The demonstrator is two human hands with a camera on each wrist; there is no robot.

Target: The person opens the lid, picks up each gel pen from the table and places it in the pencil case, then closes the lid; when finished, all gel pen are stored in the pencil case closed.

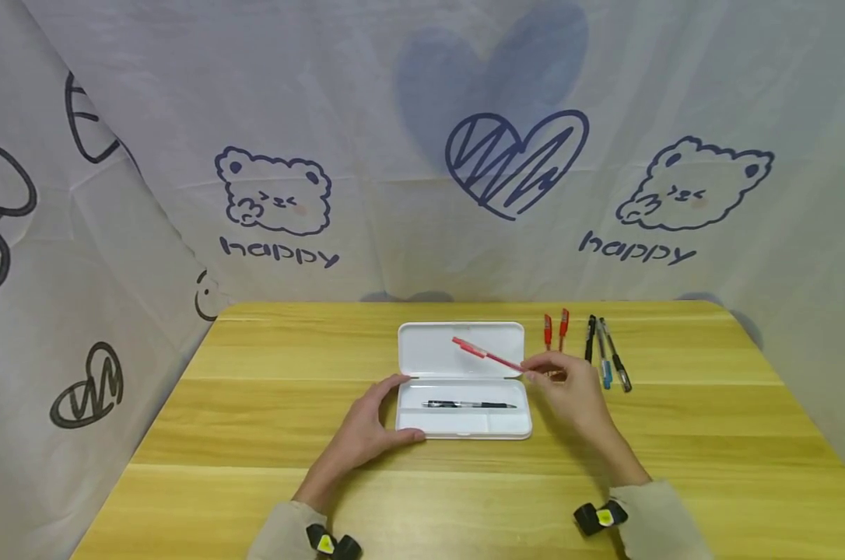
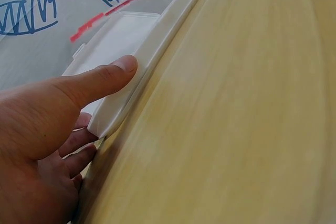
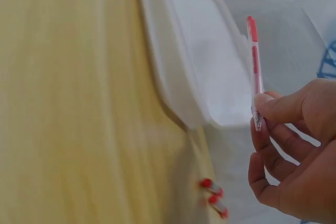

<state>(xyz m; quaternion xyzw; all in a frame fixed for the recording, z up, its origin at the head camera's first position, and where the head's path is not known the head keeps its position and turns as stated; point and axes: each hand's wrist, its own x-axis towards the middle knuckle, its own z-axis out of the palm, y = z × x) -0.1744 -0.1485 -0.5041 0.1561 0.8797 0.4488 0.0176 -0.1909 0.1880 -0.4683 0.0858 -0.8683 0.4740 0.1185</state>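
A white pencil case (image 1: 457, 422) lies open on the table, its lid (image 1: 426, 350) folded back. In its long compartment rests a black pen (image 1: 468, 404). My left hand (image 1: 366, 424) grips the case's left end, with the thumb on the front wall and fingers round the far side. Over the lid, my right hand (image 1: 573, 389) pinches a red pen (image 3: 255, 64) near its tip between thumb and fingers. The pen's red button end points left, clear of the lid in the right wrist view.
Right of the case lie two more red pens (image 1: 564, 323), partly behind my right hand. Beyond them are a black pen (image 1: 590, 338), a blue-tipped pen (image 1: 606, 373) and a clear-barrelled black pen (image 1: 618, 359). A printed white cloth (image 1: 394, 233) hangs behind the wooden table (image 1: 289, 342).
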